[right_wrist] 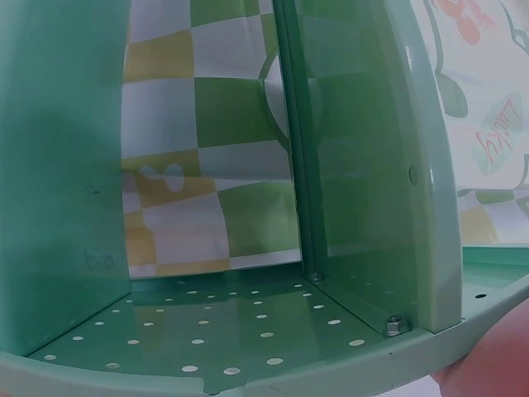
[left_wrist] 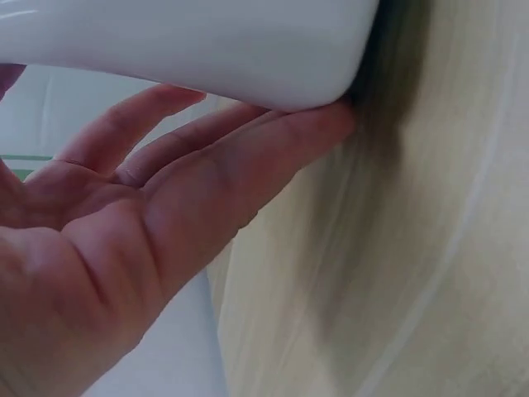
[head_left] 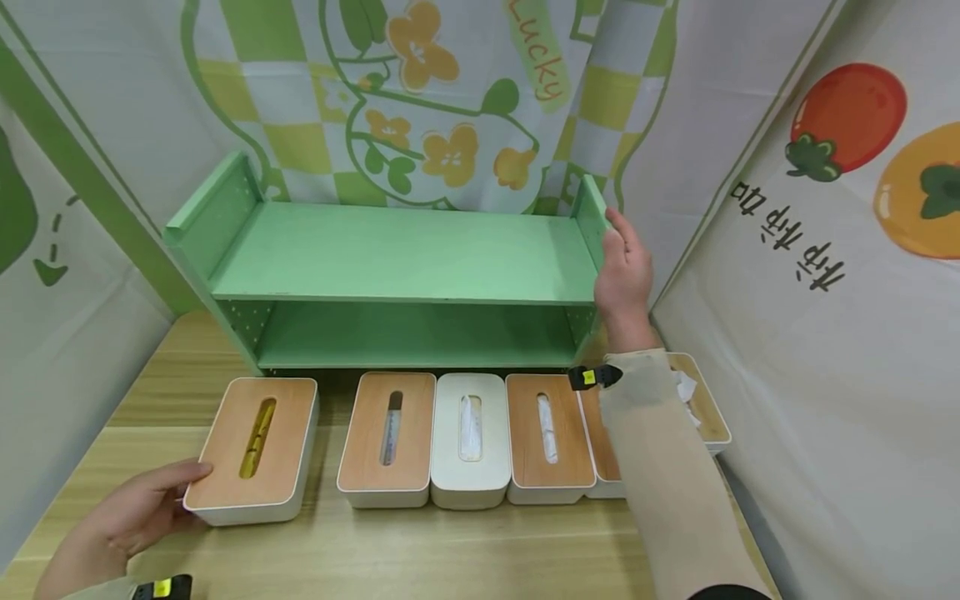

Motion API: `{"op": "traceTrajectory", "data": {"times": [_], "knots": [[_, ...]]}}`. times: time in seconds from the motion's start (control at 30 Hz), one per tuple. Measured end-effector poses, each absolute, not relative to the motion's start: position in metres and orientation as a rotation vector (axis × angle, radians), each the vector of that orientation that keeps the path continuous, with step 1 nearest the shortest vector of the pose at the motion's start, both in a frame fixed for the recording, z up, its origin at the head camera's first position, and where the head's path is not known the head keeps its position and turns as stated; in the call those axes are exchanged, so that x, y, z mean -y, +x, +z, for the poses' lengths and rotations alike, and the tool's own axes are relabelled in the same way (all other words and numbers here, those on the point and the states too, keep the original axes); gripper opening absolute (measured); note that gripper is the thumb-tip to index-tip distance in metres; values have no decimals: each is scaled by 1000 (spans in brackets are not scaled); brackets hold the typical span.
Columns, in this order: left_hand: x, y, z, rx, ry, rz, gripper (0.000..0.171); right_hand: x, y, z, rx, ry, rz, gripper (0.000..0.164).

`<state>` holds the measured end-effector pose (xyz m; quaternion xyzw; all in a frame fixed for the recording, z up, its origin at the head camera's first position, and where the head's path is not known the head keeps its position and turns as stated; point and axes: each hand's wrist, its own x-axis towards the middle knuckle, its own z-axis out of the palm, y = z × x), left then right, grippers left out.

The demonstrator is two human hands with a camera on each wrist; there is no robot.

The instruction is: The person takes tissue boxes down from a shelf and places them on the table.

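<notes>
My left hand [head_left: 138, 508] grips the near left corner of a tissue box [head_left: 291, 442] with a wood-look lid. Its thumb lies on the lid's edge, and in the left wrist view the fingers [left_wrist: 240, 165] reach under the white base [left_wrist: 207, 50]. Something yellow shows through the slot. At the far right, my right hand [head_left: 628, 279] rests against the outer side of a green two-tier shelf [head_left: 420, 250], its fingers fairly straight. The right wrist view shows the shelf's perforated end panel [right_wrist: 223, 331], with only a bit of the hand at the corner.
Right of the held box stand more lidded boxes in a row: a wood-lidded one [head_left: 367, 433], an all-white one [head_left: 450, 475] and another wood-lidded one [head_left: 525, 433]. My right sleeve partly covers a further box and an open bin [head_left: 708, 408] with white scraps. Fabric walls surround the wooden table [head_left: 420, 550].
</notes>
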<state>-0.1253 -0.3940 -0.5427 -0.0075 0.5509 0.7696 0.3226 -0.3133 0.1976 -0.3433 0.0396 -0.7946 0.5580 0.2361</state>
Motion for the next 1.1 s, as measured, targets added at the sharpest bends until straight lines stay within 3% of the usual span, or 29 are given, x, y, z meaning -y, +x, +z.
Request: {"op": "traceTrajectory", "data": {"times": [0.2, 0.4, 1.1], "knots": [[389, -125, -535, -1587, -105, 1969, 32, -197, -312, -343, 2179, 107, 1521, 47], [371, -123, -521, -1955, -281, 1762, 70, -197, -313, -343, 2178, 113, 1510, 47], [325, -139, -510, -2166, -255, 1573, 64, -198, -316, -345, 2159, 105, 1547, 46]]}}
